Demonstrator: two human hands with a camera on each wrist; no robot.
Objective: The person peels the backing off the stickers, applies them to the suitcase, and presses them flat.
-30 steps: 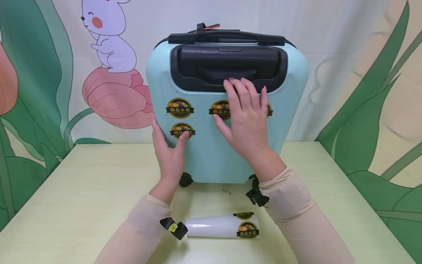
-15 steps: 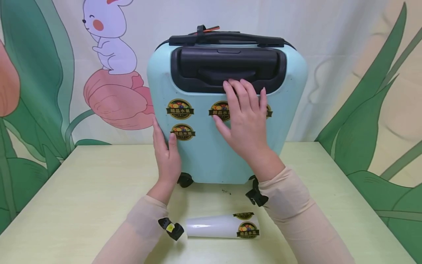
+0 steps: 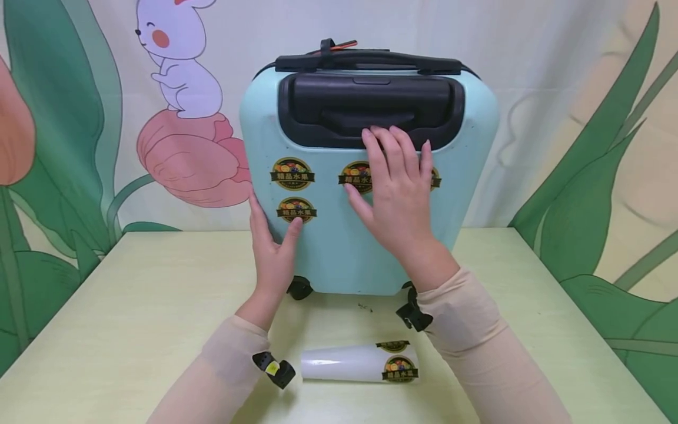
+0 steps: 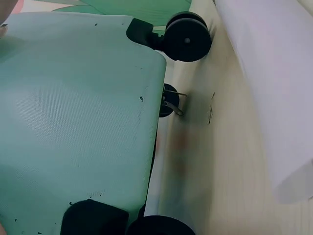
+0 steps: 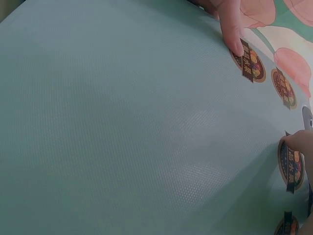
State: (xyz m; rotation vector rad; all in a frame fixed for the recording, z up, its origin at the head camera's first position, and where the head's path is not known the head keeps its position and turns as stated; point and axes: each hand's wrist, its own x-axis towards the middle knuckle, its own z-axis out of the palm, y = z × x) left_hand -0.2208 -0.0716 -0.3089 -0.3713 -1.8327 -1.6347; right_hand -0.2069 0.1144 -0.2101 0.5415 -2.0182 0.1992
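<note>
A light teal suitcase [image 3: 339, 247] with a black recessed handle stands upright on the table. Oval fruit stickers are on its front, with an upper left sticker [image 3: 293, 174] above a lower left sticker [image 3: 296, 210]. My left hand [image 3: 272, 256] lies against the suitcase's left edge, fingers straight along the side, thumb touching the lower left sticker's bottom. Spread over the front is my right hand [image 3: 399, 194], its fingertips on the black handle recess. It partly covers a middle sticker [image 3: 355, 176] and another at the right. In the right wrist view, the left thumb [image 5: 232, 29] meets a sticker's edge.
A curled white sheet [image 3: 341, 363] with several more oval stickers lies on the pale table [image 3: 159, 306] in front of the suitcase. Black wheels [image 3: 300, 287] support the suitcase. Behind stands a backdrop printed with a rabbit [image 3: 190, 82] and plants.
My left thumb lifted off the lower left sticker, drew back to the left, then came down again at its lower edge. The right hand has stayed in place on the suitcase.
</note>
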